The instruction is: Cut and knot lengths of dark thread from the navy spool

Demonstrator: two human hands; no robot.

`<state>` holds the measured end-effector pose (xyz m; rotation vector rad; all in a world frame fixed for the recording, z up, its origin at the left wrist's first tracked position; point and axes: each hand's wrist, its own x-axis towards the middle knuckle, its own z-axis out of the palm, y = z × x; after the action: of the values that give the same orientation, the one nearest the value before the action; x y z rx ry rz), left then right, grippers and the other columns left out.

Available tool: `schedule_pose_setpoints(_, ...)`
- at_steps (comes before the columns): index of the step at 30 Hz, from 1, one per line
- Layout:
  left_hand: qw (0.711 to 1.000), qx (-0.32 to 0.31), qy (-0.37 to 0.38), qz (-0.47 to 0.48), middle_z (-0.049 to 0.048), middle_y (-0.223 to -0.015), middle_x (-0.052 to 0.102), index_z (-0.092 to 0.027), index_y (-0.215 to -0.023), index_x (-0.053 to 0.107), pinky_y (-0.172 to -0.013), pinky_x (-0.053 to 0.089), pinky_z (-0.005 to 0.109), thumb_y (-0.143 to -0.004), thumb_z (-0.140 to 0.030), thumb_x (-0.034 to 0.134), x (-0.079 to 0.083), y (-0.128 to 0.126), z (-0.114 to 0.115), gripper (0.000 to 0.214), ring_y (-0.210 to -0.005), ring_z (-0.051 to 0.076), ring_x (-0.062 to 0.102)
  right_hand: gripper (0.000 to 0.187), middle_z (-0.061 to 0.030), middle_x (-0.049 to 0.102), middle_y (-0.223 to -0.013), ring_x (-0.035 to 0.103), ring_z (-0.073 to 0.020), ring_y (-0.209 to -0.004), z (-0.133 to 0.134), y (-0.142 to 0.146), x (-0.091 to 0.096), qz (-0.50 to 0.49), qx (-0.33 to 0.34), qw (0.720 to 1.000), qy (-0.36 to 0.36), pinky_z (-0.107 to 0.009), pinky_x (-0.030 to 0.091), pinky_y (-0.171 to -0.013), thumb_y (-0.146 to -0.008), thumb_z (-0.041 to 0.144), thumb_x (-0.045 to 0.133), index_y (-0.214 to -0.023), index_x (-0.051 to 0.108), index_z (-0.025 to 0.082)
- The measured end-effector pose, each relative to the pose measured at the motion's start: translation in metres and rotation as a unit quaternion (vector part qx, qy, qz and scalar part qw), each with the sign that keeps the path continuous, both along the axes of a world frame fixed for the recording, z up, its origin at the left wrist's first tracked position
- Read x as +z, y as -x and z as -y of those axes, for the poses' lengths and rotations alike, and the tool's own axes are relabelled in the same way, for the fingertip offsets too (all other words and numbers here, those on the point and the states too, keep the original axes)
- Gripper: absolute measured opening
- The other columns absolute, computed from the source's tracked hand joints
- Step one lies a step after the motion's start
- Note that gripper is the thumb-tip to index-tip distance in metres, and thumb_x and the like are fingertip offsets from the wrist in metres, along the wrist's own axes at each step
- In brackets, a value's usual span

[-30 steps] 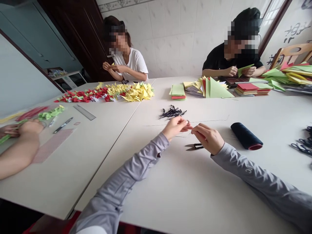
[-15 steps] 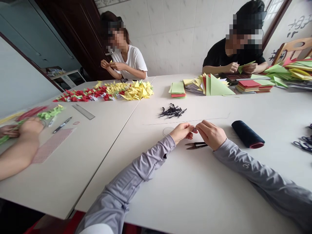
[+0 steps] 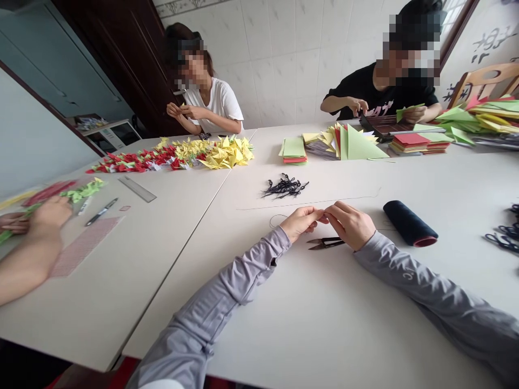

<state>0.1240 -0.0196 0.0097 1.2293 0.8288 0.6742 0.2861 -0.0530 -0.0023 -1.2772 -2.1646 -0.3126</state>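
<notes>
My left hand (image 3: 300,222) and my right hand (image 3: 352,222) meet fingertip to fingertip above the table, both pinched closed. A thin dark thread (image 3: 277,220) loops out beside the left hand, and a strand shows between the right hand and the large navy thread spool (image 3: 409,222). Whatever small part sits between the fingertips is mostly hidden. Under the right hand lies a pair of thread snips (image 3: 322,244), its handle end partly covered. Beyond the hands are a small pile of black knotted cords (image 3: 285,186) and a long loose thread.
Folded paper pieces (image 3: 227,153) in yellow and red line the far left. Paper stacks (image 3: 292,150) stand at the back. A ruler (image 3: 138,189), a pen (image 3: 101,212) and a co-worker's arm (image 3: 34,254) are left. Dark cords (image 3: 505,240) lie right. Two people sit opposite.
My hands stay nearly in place, fingertips still together. Across the table, the person in black has moved one hand away from the green paper, down toward a dark flat object.
</notes>
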Motion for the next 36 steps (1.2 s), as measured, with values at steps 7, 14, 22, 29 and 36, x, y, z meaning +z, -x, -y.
schedule_pose_setpoints(7,0.999,-0.007,-0.031,-0.022,0.0014,-0.078,0.058,-0.012,-0.076,0.057,-0.05,0.02,0.023,-0.068,-0.05,0.064,0.0,0.002,-0.001,0.039,-0.05,0.002,0.029,0.032,-0.0028,0.057,-0.074,0.05,-0.0097,-0.063,0.0,-0.001,0.0,-0.022,0.01,0.999,0.026,-0.02,0.033,-0.053,-0.093,0.024,0.033,-0.08,0.061,0.019)
schedule_pose_setpoints(14,0.997,-0.037,-0.058,-0.021,0.0,-0.081,0.057,-0.014,-0.076,0.058,-0.051,0.024,0.022,-0.069,-0.048,0.064,0.001,0.006,-0.001,0.035,-0.053,0.003,0.031,0.03,-0.0015,0.057,-0.073,0.044,-0.0077,-0.054,0.002,-0.001,0.001,-0.057,0.018,0.997,0.041,-0.019,0.033,-0.053,-0.092,0.024,0.035,-0.077,0.061,0.019)
schedule_pose_setpoints(22,0.997,-0.022,-0.049,-0.051,0.0,-0.08,0.059,-0.014,-0.073,0.057,-0.05,0.025,0.02,-0.07,-0.033,0.062,0.005,0.016,-0.002,0.02,-0.055,0.004,0.035,0.028,-0.0026,0.059,-0.077,0.046,-0.0091,-0.056,0.0,-0.003,-0.001,-0.077,-0.001,0.994,0.075,-0.021,0.033,-0.052,-0.091,0.027,0.038,-0.083,0.063,0.019)
schedule_pose_setpoints(29,0.998,-0.032,-0.032,-0.035,0.0006,-0.075,0.056,-0.014,-0.071,0.056,-0.049,0.026,0.017,-0.067,-0.03,0.065,-0.003,0.03,-0.006,0.019,-0.066,0.006,0.045,0.027,-0.0041,0.06,-0.078,0.05,-0.0112,-0.06,-0.005,-0.008,-0.004,-0.105,-0.005,0.989,0.105,-0.023,0.036,-0.056,-0.09,0.029,0.039,-0.082,0.063,0.019)
schedule_pose_setpoints(36,0.999,-0.051,-0.01,-0.016,0.0027,-0.078,0.059,-0.012,-0.071,0.056,-0.046,0.024,0.016,-0.066,-0.03,0.067,-0.004,0.039,-0.01,0.022,-0.057,0.003,0.041,0.025,-0.0035,0.061,-0.077,0.051,-0.0106,-0.059,-0.006,-0.014,-0.009,-0.123,-0.008,0.987,0.107,-0.023,0.039,-0.057,-0.088,0.028,0.042,-0.079,0.064,0.019)
